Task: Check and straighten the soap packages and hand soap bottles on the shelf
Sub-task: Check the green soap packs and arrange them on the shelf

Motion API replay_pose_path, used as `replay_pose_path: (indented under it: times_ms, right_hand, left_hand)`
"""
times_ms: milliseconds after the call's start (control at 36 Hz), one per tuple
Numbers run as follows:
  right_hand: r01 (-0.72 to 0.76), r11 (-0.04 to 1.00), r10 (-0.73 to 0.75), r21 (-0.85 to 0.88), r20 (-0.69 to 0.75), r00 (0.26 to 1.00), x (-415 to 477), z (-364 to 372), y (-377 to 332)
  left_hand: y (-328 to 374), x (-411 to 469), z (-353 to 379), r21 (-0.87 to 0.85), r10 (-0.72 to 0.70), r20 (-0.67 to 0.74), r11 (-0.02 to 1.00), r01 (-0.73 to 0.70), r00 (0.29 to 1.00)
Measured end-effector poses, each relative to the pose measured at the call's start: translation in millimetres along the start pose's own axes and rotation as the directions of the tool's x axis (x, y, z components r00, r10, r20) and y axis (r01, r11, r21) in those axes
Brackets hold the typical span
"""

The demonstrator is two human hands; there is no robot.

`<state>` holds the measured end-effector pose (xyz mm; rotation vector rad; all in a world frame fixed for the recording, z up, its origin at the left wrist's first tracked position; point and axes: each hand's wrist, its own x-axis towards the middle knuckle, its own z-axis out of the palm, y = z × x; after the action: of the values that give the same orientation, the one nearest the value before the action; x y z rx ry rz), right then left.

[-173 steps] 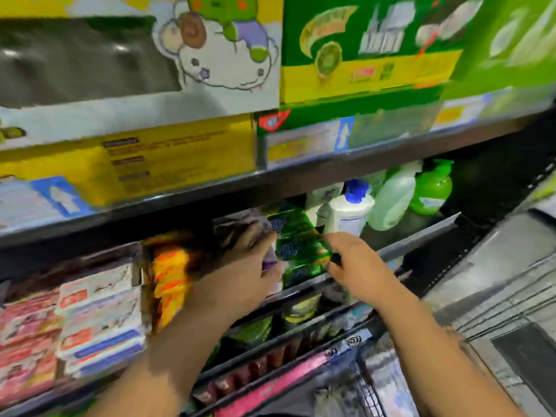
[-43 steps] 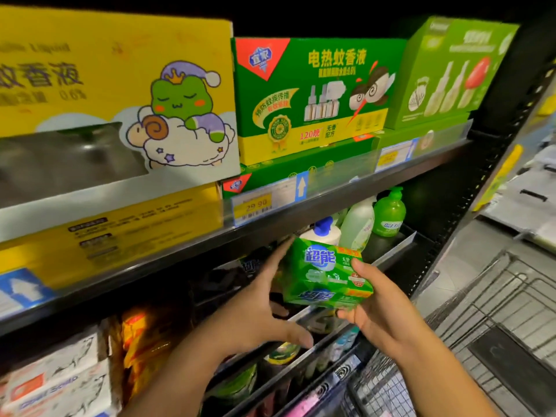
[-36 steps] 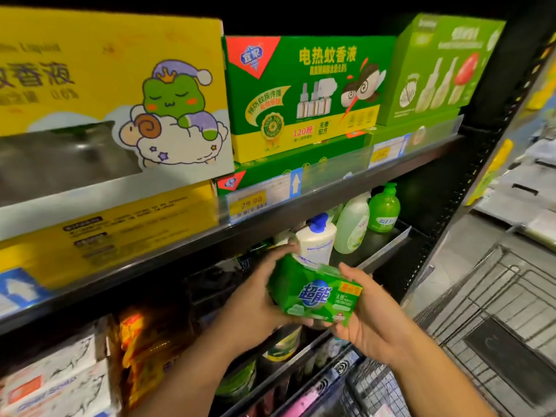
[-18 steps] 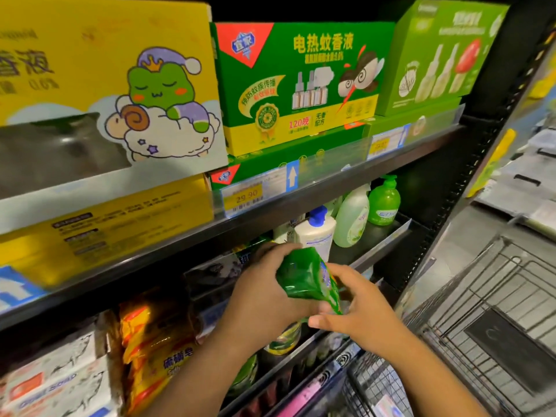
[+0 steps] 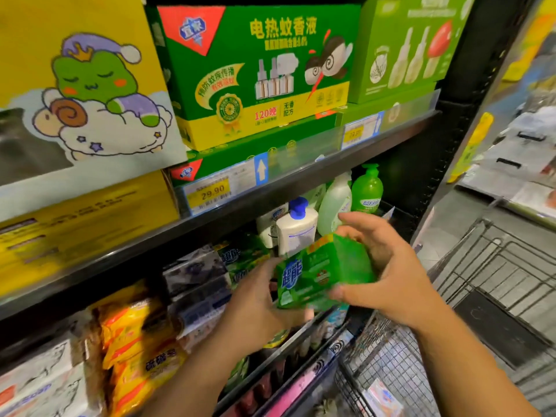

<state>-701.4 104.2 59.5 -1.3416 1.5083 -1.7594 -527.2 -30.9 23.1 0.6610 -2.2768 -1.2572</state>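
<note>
Dark store shelving (image 5: 120,254) fills our view, its lower level stocked with yellow soap packs (image 5: 135,335) at the left. Our left hand (image 5: 255,308) grips the left end of a green soap package (image 5: 325,272) held in the air just in front of that level, its fingers reaching behind it, while our right hand (image 5: 388,275) takes the right end, thumb pressed under the front edge and fingers (image 5: 358,224) half spread above. Behind the package stand a white bottle (image 5: 296,233) with a blue cap, a pale green bottle (image 5: 335,203) and a green pump bottle (image 5: 367,191), with a wire cart (image 5: 391,356) lower right.
</note>
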Motion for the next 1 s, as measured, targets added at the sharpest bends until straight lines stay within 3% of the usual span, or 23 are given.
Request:
replay_pose_path:
  times_ms: [83,250,361,417,500,583,694,750,889,944,1000]
  right_hand:
    - [0.021,0.993,-0.013,-0.118,0.067,0.998,-2.5,8.4,-5.8]
    - [0.017,0.986,-0.003,-0.167,0.083,0.997,3.1,-9.7,5.0]
    - [-0.088,0.995,0.085,0.057,0.053,0.995,6.2,-7.8,12.2]
    - [-0.184,0.966,0.18,0.183,0.038,0.983,8.9,-4.6,17.1]
    - [-0.399,0.905,0.401,0.148,0.015,0.916,13.9,2.9,18.9]
    - [-0.641,0.767,0.641,-0.006,0.051,0.766,13.2,10.8,20.3]
    - [-0.734,0.679,0.732,-0.023,0.106,0.674,10.2,14.4,24.4]
    - [-0.717,0.697,0.714,-0.018,0.12,0.69,14.6,12.6,24.1]
    - [-0.396,0.914,0.385,0.085,0.118,0.915,25.1,-7.1,15.7]
    - [-0.284,0.948,0.262,0.145,0.15,0.953,26.1,-15.9,13.4]
    - [-0.254,0.945,0.199,0.205,0.254,0.947,24.7,-21.8,14.0]
  left_hand:
    - [-2.1,0.2,2.5,-0.156,-0.027,-0.001,0.987,0.027,1.0]
    - [-4.2,1.8,-20.0,-0.157,0.0,-0.127,0.987,-0.02,0.992]
    - [6.6,4.2,-32.2,-0.242,-0.048,-0.073,0.97,0.029,0.996]
    - [17.4,4.9,-33.7,-0.37,-0.124,-0.027,0.923,0.105,0.992]
    - [34.0,7.1,-33.1,-0.452,-0.333,0.068,0.83,0.327,0.94]
    - [42.3,4.6,-31.6,-0.355,-0.519,0.219,0.747,0.563,0.826]
    - [42.7,6.4,-30.9,-0.272,-0.608,0.278,0.693,0.668,0.743]
    - [40.9,8.4,-32.8,-0.285,-0.582,0.277,0.71,0.644,0.764]
    - [42.1,10.8,-42.4,-0.41,-0.363,0.167,0.82,0.399,0.917]
    - [35.1,10.5,-45.4,-0.27,-0.196,0.021,0.943,0.195,0.98]
    - [28.0,7.9,-46.2,-0.101,-0.008,-0.1,0.995,-0.003,0.995]
